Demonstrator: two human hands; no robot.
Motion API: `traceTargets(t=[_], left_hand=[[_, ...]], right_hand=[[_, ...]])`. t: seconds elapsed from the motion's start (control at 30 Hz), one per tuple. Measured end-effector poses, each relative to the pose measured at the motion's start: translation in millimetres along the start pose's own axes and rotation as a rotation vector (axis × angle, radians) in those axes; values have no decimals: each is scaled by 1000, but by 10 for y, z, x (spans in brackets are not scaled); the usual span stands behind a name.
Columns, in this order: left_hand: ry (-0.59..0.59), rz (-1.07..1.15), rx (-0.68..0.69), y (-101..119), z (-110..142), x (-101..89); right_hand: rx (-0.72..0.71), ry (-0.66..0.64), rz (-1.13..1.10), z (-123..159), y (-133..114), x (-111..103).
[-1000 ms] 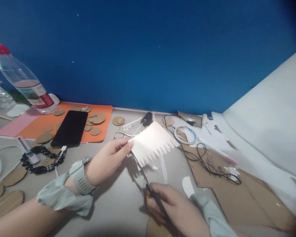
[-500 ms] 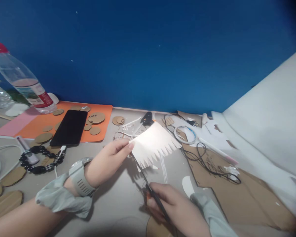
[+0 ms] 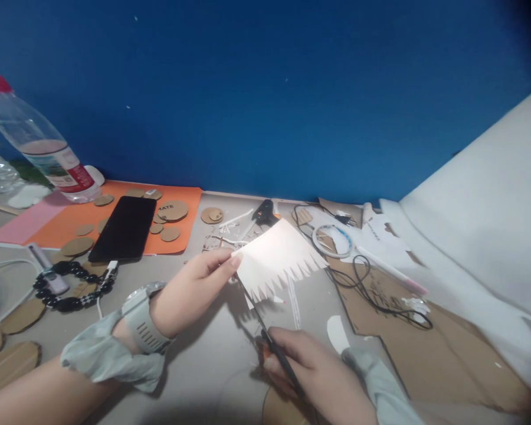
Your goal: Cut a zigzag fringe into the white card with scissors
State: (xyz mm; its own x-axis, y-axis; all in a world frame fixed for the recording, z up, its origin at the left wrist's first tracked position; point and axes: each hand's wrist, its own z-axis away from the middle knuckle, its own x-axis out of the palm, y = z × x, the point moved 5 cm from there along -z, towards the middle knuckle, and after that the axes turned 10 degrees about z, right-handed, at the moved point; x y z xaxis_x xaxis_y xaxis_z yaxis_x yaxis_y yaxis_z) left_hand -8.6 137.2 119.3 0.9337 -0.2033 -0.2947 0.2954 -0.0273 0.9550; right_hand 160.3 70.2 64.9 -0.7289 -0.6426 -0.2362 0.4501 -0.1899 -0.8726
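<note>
A piece of white paper [image 3: 277,251] with a row of pointed notches along its near edge is pinched at its left corner by my left hand [image 3: 203,286]. My right hand [image 3: 307,363] is wrapped round a pair of dark scissors [image 3: 279,354], whose blades point up and left to the paper's left end, close to my left fingertips. How far the blades stand apart is hard to make out. Under the paper lie small white scraps [image 3: 294,301] on the grey table [image 3: 212,360].
At left are a phone [image 3: 124,229] on an orange sheet [image 3: 190,206], a bead bracelet [image 3: 73,304], a bottle [image 3: 55,156] and several cardboard discs [image 3: 173,211]. Brown cardboard [image 3: 442,354] and a black cable [image 3: 380,307] lie at right. A glue gun [image 3: 264,212] rests behind the paper.
Almost nothing differs. Both hands, the paper and the scissors keep their places, with only a very slight shift of the view.
</note>
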Motion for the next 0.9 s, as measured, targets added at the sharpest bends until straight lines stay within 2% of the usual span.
traceTargets(t=[0.53, 0.7, 0.9], left_hand=[[38, -10, 44, -20, -11, -4], [68, 65, 44, -19, 2, -12], [260, 309, -52, -78, 28, -110]], right_hand=[[-12, -2, 10, -11, -13, -5], [66, -14, 119, 1, -39, -6], [102, 25, 344, 64, -41, -32]])
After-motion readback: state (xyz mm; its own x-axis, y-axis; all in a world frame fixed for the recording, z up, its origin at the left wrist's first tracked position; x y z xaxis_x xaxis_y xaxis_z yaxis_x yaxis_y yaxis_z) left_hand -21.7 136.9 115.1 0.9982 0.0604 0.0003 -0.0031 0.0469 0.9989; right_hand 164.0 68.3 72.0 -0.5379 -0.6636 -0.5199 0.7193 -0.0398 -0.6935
